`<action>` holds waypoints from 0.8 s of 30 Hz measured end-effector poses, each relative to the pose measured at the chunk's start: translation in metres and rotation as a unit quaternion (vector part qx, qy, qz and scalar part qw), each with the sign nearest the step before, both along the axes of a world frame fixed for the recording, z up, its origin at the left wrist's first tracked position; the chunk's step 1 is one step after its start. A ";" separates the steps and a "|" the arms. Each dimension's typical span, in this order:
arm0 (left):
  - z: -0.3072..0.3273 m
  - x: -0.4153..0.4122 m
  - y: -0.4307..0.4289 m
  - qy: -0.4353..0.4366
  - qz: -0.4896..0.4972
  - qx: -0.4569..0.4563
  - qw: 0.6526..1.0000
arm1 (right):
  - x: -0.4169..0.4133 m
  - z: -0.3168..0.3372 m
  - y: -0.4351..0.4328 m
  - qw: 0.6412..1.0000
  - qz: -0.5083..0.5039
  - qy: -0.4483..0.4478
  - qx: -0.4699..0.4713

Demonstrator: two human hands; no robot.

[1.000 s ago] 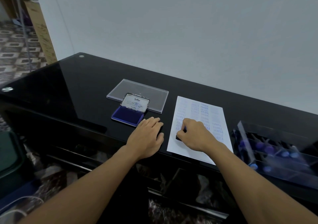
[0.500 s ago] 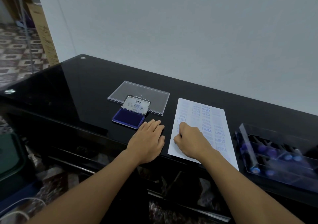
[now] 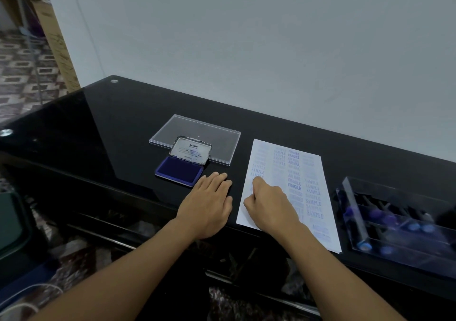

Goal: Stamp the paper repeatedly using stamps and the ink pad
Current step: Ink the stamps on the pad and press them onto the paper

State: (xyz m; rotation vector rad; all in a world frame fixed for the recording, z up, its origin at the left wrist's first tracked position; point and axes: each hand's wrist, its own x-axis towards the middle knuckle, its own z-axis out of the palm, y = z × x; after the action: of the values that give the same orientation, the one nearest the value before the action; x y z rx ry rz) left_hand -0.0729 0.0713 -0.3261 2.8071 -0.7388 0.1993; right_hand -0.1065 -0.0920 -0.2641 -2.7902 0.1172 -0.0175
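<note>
- Grip of the right hand (image 3: 269, 206) is clenched on the left column of the paper (image 3: 308, 170), seemingly round a stamp hidden beneath it.
- Left hand (image 3: 209, 202) lies flat, released, on the tabletop (image 3: 111, 135) at its 9 o'clock.
- Pressing straight down and lifting cleanly should avoid smears; the ink pad (image 3: 180, 171) sits at 10 o'clock.

Readable words
"Artline" on the raised lid of the ink pad (image 3: 183, 162), left; the paper (image 3: 296, 180), right, bears blue stamps SAMPLE, FRAGILE, AIR MAIL, others too faint.
</note>
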 end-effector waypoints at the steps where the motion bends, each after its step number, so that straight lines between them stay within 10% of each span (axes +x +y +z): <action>1: 0.000 0.000 0.000 -0.001 0.000 0.001 1.000 | 0.000 -0.001 0.000 1.000 0.001 -0.002 -0.002; 24: -0.001 0.000 -0.002 0.002 0.011 -0.002 1.000 | 0.003 -0.003 0.003 1.000 -0.026 -0.013 0.010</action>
State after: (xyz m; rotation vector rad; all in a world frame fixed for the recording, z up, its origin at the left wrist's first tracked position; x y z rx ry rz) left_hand -0.0734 0.0697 -0.3272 2.8108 -0.7069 0.1982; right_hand -0.1040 -0.0891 -0.2668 -2.7646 0.1818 -0.0635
